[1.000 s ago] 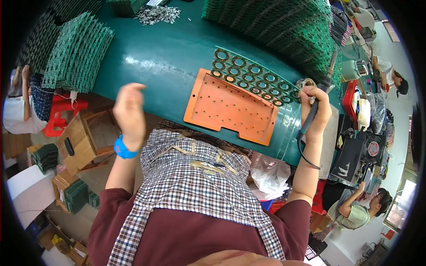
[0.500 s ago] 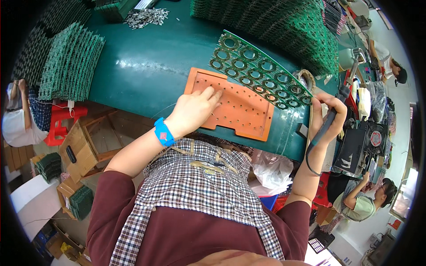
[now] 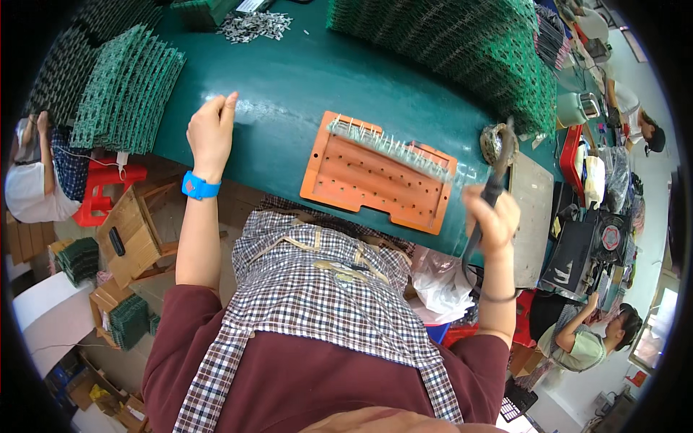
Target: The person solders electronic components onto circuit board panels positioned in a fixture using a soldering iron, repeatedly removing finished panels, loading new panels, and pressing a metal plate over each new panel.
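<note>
My left hand (image 3: 211, 136) is raised at the left over the table's near side, fingers curled and thumb up. Whether something thin is inside it is hidden. My right hand (image 3: 494, 220) grips a dark soldering iron (image 3: 494, 189), its cable hanging down by my forearm. An orange fixture plate (image 3: 375, 186) with rows of small holes lies in front of me. Over its far part a circuit board panel (image 3: 390, 150) shows nearly edge-on, blurred, with thin pins sticking up. Its right end is close to my right fingers; I cannot tell whether they touch.
Tall stacks of green board panels stand at the far right (image 3: 440, 50) and left (image 3: 126, 94). A pile of small metal parts (image 3: 255, 27) lies at the back. A round holder (image 3: 498, 144) sits beside the iron. Two people work at the right, another at the left.
My left hand has left the orange plate and moved left, its fingers curling. The board panel, held up at its corner before, has tipped edge-on over the plate. My right hand moved left and down.
</note>
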The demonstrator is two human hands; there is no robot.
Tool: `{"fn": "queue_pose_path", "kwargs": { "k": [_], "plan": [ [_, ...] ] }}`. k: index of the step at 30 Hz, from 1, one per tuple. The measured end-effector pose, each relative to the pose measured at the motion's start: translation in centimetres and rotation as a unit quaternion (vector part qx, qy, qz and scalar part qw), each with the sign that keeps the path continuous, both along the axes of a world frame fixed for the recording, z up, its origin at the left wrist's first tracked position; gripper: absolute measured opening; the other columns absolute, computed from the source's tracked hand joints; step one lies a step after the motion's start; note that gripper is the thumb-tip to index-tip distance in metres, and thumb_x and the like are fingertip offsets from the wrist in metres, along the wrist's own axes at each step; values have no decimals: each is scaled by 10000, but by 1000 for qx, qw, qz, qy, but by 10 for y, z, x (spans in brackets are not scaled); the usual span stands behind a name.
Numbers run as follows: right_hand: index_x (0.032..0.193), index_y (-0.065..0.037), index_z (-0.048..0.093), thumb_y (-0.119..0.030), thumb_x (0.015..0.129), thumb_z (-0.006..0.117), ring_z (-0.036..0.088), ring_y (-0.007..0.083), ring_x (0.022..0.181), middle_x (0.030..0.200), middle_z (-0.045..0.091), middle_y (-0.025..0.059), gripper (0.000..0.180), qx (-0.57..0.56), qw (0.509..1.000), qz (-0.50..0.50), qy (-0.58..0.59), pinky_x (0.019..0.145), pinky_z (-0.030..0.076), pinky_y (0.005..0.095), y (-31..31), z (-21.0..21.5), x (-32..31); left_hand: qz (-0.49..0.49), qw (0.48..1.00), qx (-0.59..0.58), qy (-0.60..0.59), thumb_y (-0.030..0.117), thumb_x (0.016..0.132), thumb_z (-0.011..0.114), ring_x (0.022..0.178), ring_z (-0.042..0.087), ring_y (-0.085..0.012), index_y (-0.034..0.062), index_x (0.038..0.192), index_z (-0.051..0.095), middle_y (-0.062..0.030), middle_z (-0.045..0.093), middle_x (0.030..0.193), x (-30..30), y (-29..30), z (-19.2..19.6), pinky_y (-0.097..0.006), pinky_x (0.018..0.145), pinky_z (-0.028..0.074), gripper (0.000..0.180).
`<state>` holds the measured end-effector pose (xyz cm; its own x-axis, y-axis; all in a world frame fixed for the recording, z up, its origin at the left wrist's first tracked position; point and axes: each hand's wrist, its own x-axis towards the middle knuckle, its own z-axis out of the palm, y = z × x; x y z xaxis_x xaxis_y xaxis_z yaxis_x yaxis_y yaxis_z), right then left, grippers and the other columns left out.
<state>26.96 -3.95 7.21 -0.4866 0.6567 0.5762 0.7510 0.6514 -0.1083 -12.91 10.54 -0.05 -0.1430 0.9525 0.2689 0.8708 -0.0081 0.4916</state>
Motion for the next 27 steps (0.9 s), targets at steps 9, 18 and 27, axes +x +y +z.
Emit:
{"fn": "queue_pose_path", "kwargs": {
  "k": [9,18,27],
  "plan": [
    [965,-103,624,-82,676,630,594,222,714,854,607,74,290,-131,981,-97,-101,540,470,315,-55,-37,-33,-349,928,59,-116,159,877,616,596,569,-262,43,848,584,-96,562,805,48,-68,11,-338,521,449,124],
    [1055,-97,556,-47,697,698,539,351,1036,971,622,108,388,-262,954,-145,-8,844,446,435,-14,-14,-10,-573,813,-45,98,264,800,676,704,655,-203,216,1204,587,-123,463,1344,77,-58,23,-318,571,544,417],
    [1092,-99,526,-76,737,663,549,307,931,918,571,92,381,-325,932,-157,-40,777,433,416,2,-16,-24,-579,795,-65,169,352,830,647,595,648,-188,240,1215,590,-157,462,1362,85,-54,22,-289,503,522,405]
  ]
}}
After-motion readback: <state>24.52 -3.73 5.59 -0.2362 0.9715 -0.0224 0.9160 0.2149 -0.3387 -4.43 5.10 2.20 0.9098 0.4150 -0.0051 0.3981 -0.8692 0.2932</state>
